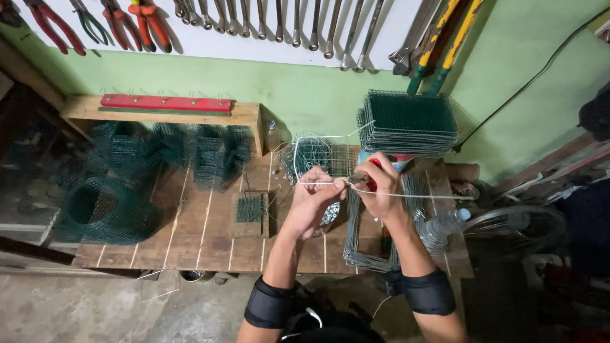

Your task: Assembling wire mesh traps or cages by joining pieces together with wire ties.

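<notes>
Pinching thin wire point(319, 184), left hand point(314, 190); right hand point(382, 183) closed on red-handled pliers point(370, 178), over wooden bench point(205, 231), mesh stack point(407, 122) far right.

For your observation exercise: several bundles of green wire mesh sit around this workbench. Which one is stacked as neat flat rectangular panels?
The stack of mesh panels against the green wall, just beyond the right hand. The others, at the bench's left, are loose rolls.

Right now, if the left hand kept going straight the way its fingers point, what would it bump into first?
Probably the right hand: the left hand points right along the white wire both hold, and the red-handled pliers sit just ahead. Depth is hard to judge.
</notes>
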